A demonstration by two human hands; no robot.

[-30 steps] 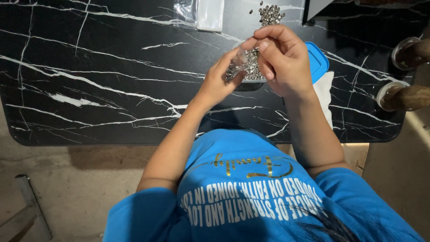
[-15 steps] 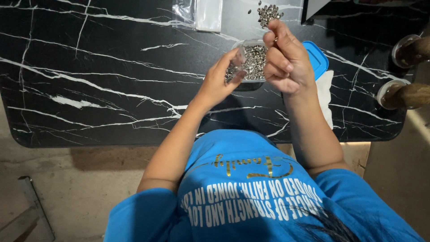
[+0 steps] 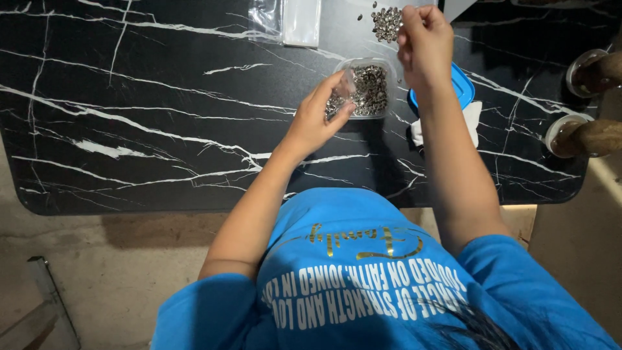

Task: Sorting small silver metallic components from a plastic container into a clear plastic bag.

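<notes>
Surface: a black table top (image 3: 129,116) with white marble-like veins, rounded at its corners, its near edge just in front of the person's blue shirt (image 3: 350,279).
Left hand (image 3: 317,116): fingers curled around a small clear bag (image 3: 340,97) with little silvery metal pieces in it, pinched at the bag's edge and held just above the table.
Right hand (image 3: 424,42): raised toward the far edge of the table, fingertips drawn together beside a loose pile of metal pieces (image 3: 387,23); whether anything sits between the fingertips I cannot tell.
Clear tub (image 3: 372,91): an open plastic container full of the same silvery pieces, standing on the table just beside the left hand's bag, between the two hands.
Blue lid (image 3: 461,87): lies right of the tub, partly under the right forearm, with a white cloth (image 3: 473,123) beneath it.
Empty clear bags (image 3: 288,19): flat on the table at the far edge, left of the loose pile.
Right edge: two round wooden posts (image 3: 596,136) with pale caps stand beyond the table.
Floor: dull, brownish concrete (image 3: 97,285) below the table, with a metal bar (image 3: 45,291) at lower left.
</notes>
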